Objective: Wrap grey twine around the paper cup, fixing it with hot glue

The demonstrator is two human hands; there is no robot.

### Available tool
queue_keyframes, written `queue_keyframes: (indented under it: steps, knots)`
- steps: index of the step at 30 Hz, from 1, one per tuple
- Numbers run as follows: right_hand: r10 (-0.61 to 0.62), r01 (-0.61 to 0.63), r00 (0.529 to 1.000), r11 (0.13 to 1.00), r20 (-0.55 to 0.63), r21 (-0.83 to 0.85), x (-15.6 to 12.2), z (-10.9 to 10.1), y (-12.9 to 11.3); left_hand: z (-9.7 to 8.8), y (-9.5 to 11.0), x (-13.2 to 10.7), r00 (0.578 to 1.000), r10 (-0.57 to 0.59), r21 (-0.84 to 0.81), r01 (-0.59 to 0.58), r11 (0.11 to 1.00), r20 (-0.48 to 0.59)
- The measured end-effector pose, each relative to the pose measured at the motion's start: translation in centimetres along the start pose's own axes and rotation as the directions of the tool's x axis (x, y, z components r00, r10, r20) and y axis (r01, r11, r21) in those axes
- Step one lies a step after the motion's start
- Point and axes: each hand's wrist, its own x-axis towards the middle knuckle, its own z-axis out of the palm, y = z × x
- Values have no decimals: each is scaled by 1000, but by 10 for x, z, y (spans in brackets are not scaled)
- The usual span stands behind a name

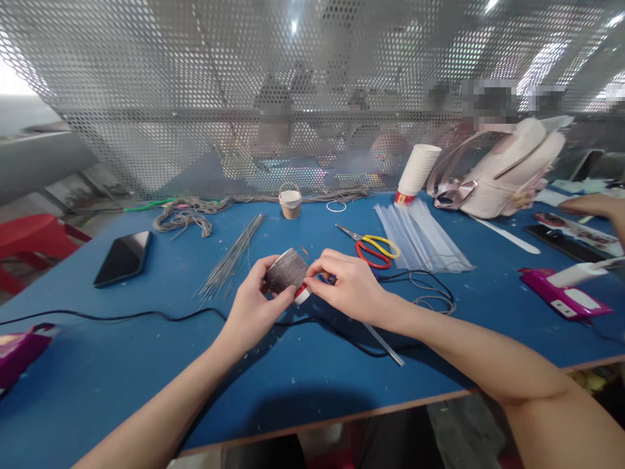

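My left hand [256, 296] is closed around a paper cup [287, 270] wound with grey cord, tilted on its side above the table. A red and white band of the cup shows uncovered at the end toward me. My right hand [349, 283] pinches thumb and fingers together at that band; whatever lies between the fingertips is hidden. Partly covered by the right hand is a dark blue tool with a black cable. A clear rod [384, 344] sticks out below the right wrist. Scissors [374, 251] with red and yellow handles lie beyond the right hand.
Thin grey wires [232, 257] and a phone [122, 258] lie left. At the back are grey cord [183, 215], a small basket [290, 203], stacked paper cups [417, 172], clear plastic strips [422, 238] and a backpack [508, 172]. A black cable [161, 316] crosses the table. Another person's hand [593, 205] is far right.
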Motion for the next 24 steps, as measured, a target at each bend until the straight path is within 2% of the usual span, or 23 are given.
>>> queue_keyframes:
  steps: [13,24]
  knots:
    - [9,-9,1000,1000,-7,-16,-1,2,-1,2,-4,-1,999,36,-5,-36,999,-29]
    - [28,-28,1000,999,-9,28,-1,4,-2,2,3,-1,998,32,-16,-33,999,-58]
